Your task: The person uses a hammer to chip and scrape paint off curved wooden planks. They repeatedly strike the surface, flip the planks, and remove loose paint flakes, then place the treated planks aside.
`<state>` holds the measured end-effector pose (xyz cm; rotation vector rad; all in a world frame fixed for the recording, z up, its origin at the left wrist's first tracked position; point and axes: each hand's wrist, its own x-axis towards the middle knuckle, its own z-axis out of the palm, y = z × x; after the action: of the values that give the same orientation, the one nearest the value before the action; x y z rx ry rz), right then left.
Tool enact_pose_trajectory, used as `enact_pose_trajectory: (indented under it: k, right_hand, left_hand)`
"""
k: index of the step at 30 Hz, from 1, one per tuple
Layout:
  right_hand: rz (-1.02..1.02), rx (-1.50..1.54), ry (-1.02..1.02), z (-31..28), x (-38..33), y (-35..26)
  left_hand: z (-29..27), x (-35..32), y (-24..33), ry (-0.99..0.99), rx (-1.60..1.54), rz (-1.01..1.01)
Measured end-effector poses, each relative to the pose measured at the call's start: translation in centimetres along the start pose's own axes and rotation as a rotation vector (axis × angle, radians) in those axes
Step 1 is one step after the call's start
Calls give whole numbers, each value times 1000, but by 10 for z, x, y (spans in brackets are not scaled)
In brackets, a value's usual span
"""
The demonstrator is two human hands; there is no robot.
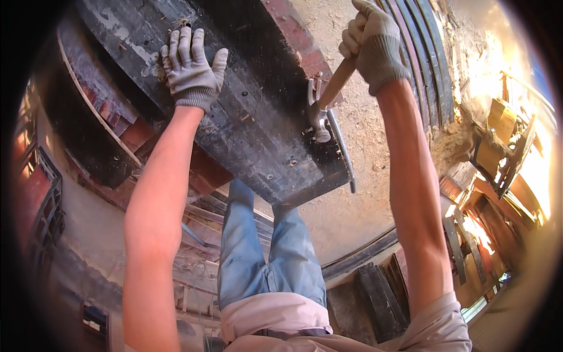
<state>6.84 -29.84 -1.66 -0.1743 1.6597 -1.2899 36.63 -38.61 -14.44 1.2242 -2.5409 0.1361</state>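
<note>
The big black board (258, 117) I'm looking at runs under the left hand (193, 64) and stops short of the right hand (375, 50), beyond whose outer side lies a stack of long curved strips (423, 53). The gloved left has its fingers spread, palm down over the board, gripping nothing, while the gloved right is wrapped tight round the wooden handle of a claw hammer (335, 87). Its head sits between the hands, nearer the right, whether touching the board I can't tell, with a slim grey metal bar (343, 146) close by.
</note>
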Motion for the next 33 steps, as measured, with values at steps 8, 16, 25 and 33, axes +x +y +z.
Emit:
enact_pose_trajectory:
  k: [8,16,25,33]
  right_hand:
    - [-127,-1092,32,-123,-361,113]
    - [-141,529,470,-201,-432,157]
    - [58,1251,519,-149,-503,217]
    - [-159,-1227,-121,-133,-533,248]
  left_hand:
    - [6,-2,-3,-67,-26,-22]
    - [-19,0,19,-49,-64,10]
    - [-230,-344,177,-1334,-2285,-1568]
    - [-265,-356,156,-1208,-1960,-2357]
